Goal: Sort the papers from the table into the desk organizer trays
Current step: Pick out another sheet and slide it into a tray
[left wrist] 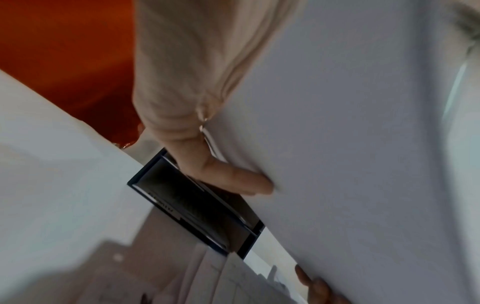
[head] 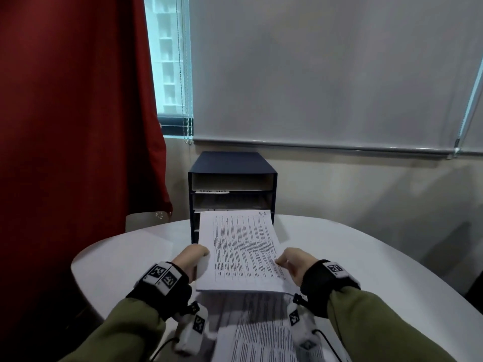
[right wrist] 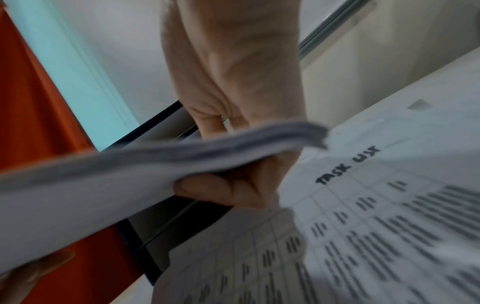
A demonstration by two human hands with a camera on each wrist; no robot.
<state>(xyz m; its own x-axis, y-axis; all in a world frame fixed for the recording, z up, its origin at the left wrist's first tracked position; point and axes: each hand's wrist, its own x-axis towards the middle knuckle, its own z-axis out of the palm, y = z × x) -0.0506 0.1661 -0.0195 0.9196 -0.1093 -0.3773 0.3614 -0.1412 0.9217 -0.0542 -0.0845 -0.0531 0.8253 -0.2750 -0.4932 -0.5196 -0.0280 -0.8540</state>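
Note:
Both hands hold a thin stack of printed sheets (head: pixel 243 252) marked "H.R." level above the table, its far edge close to the front of the dark blue desk organizer (head: pixel 232 176). My left hand (head: pixel 192 257) grips the stack's left edge, with its fingers (left wrist: pixel 233 183) under the sheets (left wrist: pixel 350 144). My right hand (head: pixel 290 262) pinches the right edge, thumb on top, fingers (right wrist: pixel 228 189) beneath the stack (right wrist: pixel 130 170). More printed papers (head: pixel 264 333) lie on the table below; the top one (right wrist: pixel 363 226) reads "TASK LIST". The organizer's upper tray carries a "TASK LIST" label (head: pixel 214 191).
The round white table (head: pixel 352 257) bears the organizer at its far edge, against the wall. A red curtain (head: pixel 73 126) hangs at the left, a grey roller blind (head: pixel 326 74) behind. Bare tabletop lies to the left and right of the papers.

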